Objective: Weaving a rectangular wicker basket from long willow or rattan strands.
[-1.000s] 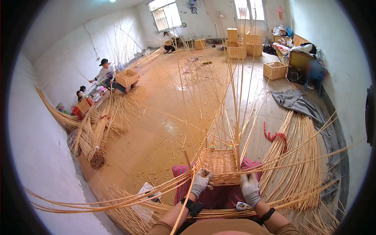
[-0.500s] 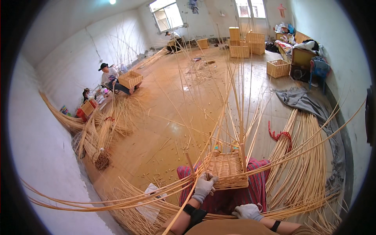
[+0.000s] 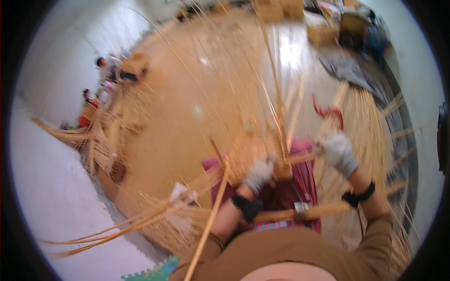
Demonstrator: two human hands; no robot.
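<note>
Basket [image 3: 241, 157]: on the striped lap cloth [image 3: 306, 186]. By its near edge, the left hand [image 3: 260, 175], all blurry; can't tell if spread or pinching. Off to the right, the right hand [image 3: 338, 153], pinching long sticks [image 3: 301, 158] from the basket's side. Just past, a red tie [image 3: 323, 112].

My left hand [image 3: 260, 175] blurred, contact with wicker basket [image 3: 244, 153] unresolved, my right hand [image 3: 338, 152] smeared, grip unclear, far boxes [image 3: 276, 11] cut by top edge
</note>
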